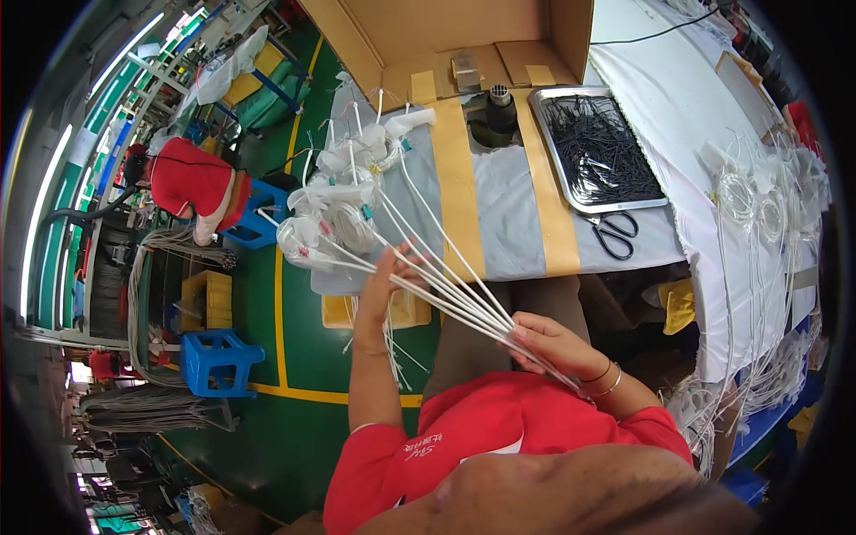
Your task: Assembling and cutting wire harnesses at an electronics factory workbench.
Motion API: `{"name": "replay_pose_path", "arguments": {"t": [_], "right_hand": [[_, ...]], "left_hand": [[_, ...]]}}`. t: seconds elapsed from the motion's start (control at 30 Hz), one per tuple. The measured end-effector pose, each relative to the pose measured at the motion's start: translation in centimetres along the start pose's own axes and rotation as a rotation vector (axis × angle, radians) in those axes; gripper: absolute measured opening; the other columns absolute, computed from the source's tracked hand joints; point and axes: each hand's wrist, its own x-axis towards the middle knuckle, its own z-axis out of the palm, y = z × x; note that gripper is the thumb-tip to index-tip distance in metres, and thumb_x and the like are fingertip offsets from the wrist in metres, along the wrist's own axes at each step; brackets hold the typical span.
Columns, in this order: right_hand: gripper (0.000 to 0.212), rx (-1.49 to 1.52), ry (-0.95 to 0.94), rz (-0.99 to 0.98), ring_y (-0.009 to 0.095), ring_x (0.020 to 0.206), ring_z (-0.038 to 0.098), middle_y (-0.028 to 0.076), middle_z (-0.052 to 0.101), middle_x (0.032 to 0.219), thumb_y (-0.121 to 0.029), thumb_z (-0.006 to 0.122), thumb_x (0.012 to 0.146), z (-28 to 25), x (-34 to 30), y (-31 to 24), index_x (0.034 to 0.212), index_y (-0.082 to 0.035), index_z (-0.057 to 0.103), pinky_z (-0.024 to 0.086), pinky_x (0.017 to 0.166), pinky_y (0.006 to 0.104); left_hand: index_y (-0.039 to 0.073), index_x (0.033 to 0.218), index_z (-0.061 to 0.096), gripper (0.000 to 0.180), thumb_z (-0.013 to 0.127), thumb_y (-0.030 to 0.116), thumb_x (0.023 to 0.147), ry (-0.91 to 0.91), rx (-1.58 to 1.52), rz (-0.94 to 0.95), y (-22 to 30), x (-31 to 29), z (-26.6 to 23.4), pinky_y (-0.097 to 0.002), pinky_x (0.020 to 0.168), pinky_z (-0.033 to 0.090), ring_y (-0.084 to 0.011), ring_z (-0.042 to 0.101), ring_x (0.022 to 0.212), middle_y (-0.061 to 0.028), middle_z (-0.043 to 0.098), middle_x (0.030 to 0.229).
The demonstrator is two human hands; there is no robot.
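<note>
Head (580,490) closest; white cables (489,321) slant from the counter (504,205) across the lap (560,308), right grip (555,346) clamped around them, left grip (385,278) spread loosely among them: gathering, apparently; next calls for evening them.

Cables (486,319) leftward; gap; scissors (603,228) rightward
</note>
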Motion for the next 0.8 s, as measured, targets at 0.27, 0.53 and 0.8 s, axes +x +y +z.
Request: {"name": "replay_pose_path", "arguments": {"t": [0.27, 0.53, 0.8], "right_hand": [[0.031, -0.182, 0.106, 0.074, 0.008, 0.054, 0.052, 0.002, 0.060, 0.076, -0.034, 0.042, 0.107, 1.5, -1.0, -1.7, 0.105, -0.006, 0.055, 0.042, 0.047, 0.0196], [0.030, -0.063, 0.107, 0.032, 0.007, 0.053, 0.049, 0.001, 0.058, 0.076, -0.032, 0.045, 0.106, 1.0, -0.8, -0.6, 0.115, -0.006, 0.057, 0.038, 0.046, 0.0176], [0.024, -0.481, -0.057, 0.024, 0.005, 0.058, 0.046, -0.002, 0.055, 0.076, -0.026, 0.054, 0.103, 0.5, 3.5, -0.4, 0.115, -0.006, 0.059, 0.039, 0.053, 0.0198]], "left_hand": [[-0.010, 0.139, 0.037, 0.061, 0.053, 0.035, 0.101, 0.071, -0.753, -0.006, 4.1, 9.5, 4.1, -0.0404, 0.089, 0.054, -0.0315, 0.067, 0.097, -0.0200, 0.063, 0.118], [-0.007, 0.133, 0.046, 0.039, 0.052, 0.015, 0.101, -0.044, -1.242, 0.215, 4.5, 14.3, -2.8, -0.0194, 0.045, 0.031, -0.0057, 0.030, 0.053, 0.0044, 0.035, 0.068], [-0.001, 0.146, 0.040, 0.045, 0.047, 0.015, 0.104, -0.109, -1.363, 0.551, 7.2, -1.5, -10.5, -0.0204, 0.049, 0.033, -0.0068, 0.033, 0.056, 0.0025, 0.035, 0.072]]}}
